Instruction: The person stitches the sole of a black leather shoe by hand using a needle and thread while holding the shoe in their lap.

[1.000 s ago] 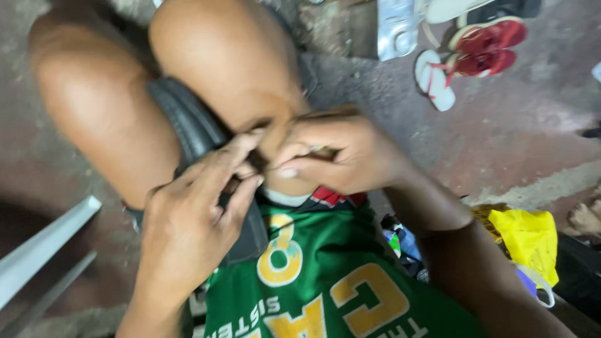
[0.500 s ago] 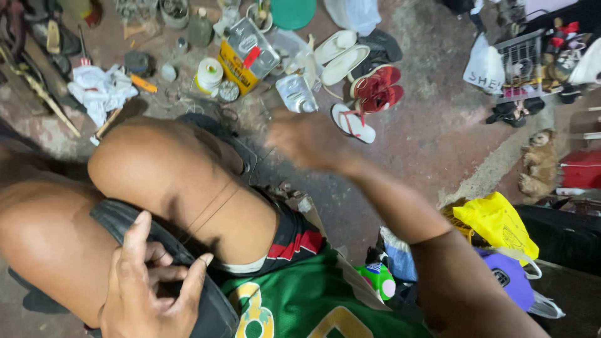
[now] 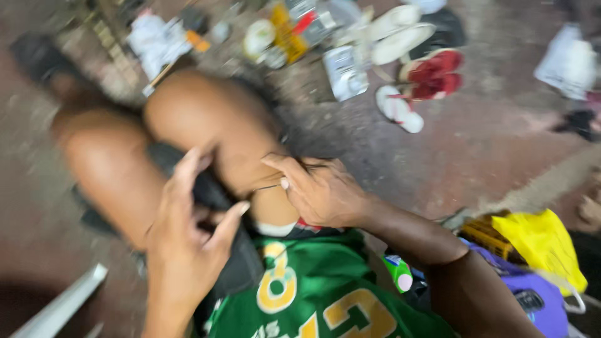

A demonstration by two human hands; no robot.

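I sit with bare knees bent and a black rubber tube (image 3: pixel 245 266) lying between my thighs over green shorts (image 3: pixel 325 294). My left hand (image 3: pixel 188 241) grips this tube, thumb on one side and fingers spread over the other. My right hand (image 3: pixel 319 191) rests against the inner thigh just right of it, fingers pinched on a thin dark strand (image 3: pixel 268 186) that pokes out toward the tube. The frame is blurred, so I cannot make out what the strand is.
On the concrete floor ahead lie red and white sandals (image 3: pixel 432 78), white shoes (image 3: pixel 391 31), tins and small clutter (image 3: pixel 282 34) and a white rag (image 3: pixel 153 40). At my right are a yellow bag (image 3: pixel 538 247), a purple bag (image 3: pixel 551 300) and a green bottle (image 3: pixel 397 272). A white bar (image 3: pixel 62 307) lies lower left.
My right hand, stretched out toward the clutter half a second ago, has come back to the thigh beside the tube. The left hand has stayed on the rubber. The camera tilted down.
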